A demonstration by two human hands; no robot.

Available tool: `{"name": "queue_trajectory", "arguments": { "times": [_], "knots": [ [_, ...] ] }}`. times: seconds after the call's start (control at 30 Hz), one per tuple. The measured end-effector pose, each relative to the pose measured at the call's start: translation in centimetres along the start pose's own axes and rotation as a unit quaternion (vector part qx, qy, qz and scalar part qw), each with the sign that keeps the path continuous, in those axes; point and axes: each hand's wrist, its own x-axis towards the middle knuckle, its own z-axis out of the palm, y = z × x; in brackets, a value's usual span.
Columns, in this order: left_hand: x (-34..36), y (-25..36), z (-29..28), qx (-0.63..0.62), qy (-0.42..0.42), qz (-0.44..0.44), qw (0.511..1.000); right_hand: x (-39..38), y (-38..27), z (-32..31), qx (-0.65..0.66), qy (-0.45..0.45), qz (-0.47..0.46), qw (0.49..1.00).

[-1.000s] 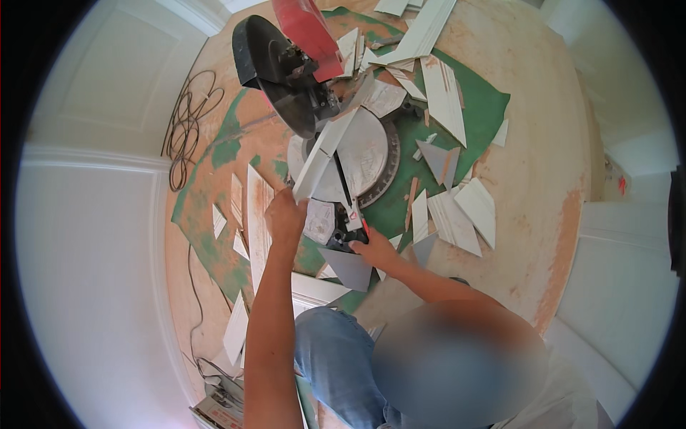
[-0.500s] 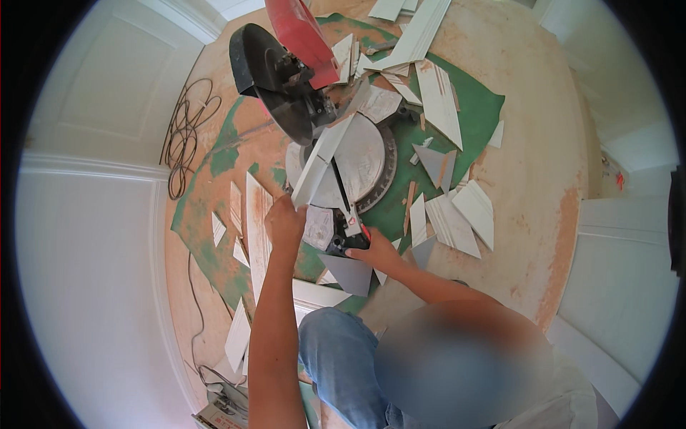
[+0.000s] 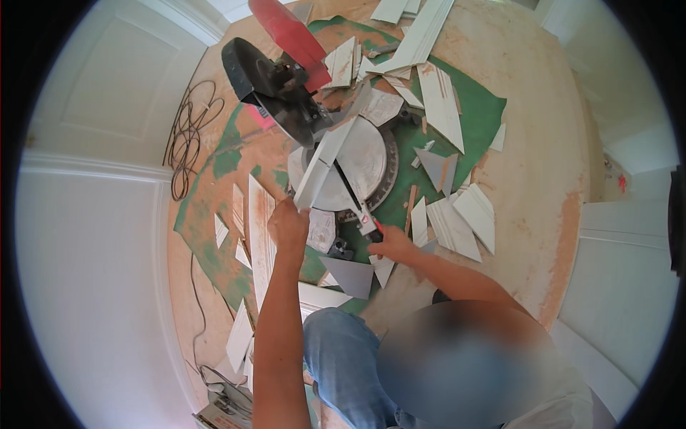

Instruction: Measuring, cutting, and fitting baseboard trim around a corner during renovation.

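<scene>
head view: setting the mitre angle with trim on the saw table

head view, looking down on a mitre saw [image 3: 336, 154] set on the floor over a green sheet [image 3: 479, 118]. left hand [image 3: 288, 225] closed round the near end of a white trim strip [image 3: 325, 161], pinning it aslant across the round saw table [image 3: 371, 157], far end reaching toward the fence. right hand [image 3: 391, 244] curled onto the mitre handle [image 3: 366, 222] at the front of the table, fingers wrapped, red lever just beside the knuckles; hard to tell whether squeezing or only resting. blade guard [image 3: 246, 68] and red motor housing [image 3: 289, 32] raised and tipped back, well apart from the strip.

judged step: setting up, not cutting — angle being set or locked while the strip waits in place. saw head up, so no cut under way yet.

next move likely calls for: locking the handle firm, sliding the strip flush to the fence, keeping the left hand well off the blade line, then freeing the right hand for the saw's grip above.

around: white offcuts [image 3: 457, 214] scattered right of the saw, a grey triangular piece [image 3: 350, 275] near the knee, longer boards [image 3: 261, 229] to the left, a coiled cord [image 3: 189, 136] by the white wall panel [image 3: 93, 272].
</scene>
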Motion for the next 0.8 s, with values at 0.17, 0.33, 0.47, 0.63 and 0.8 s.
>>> {"name": "queue_trajectory", "arguments": {
  "times": [0.17,0.33,0.47,0.63,0.8],
  "knots": [
    [-0.5,1.1,1.0,0.010,-0.024,-0.023,0.999,0.5,1.3,-5.1,-0.019,-0.044,0.026,0.998],
    [-1.1,1.6,0.0,0.018,-0.014,-0.031,0.999,1.2,-2.7,-11.5,-0.181,-0.092,0.023,0.979],
    [-0.3,1.2,0.7,0.002,0.009,-0.018,1.000,4.5,-2.7,-16.5,-0.272,-0.118,0.028,0.955],
    [-0.1,0.8,0.4,0.022,-0.018,-0.022,0.999,6.3,-5.2,-18.8,-0.337,-0.134,0.034,0.931],
    [-0.3,0.5,0.7,0.017,0.005,-0.007,1.000,6.5,-4.9,-19.1,-0.336,-0.143,0.035,0.930]
  ]
}}
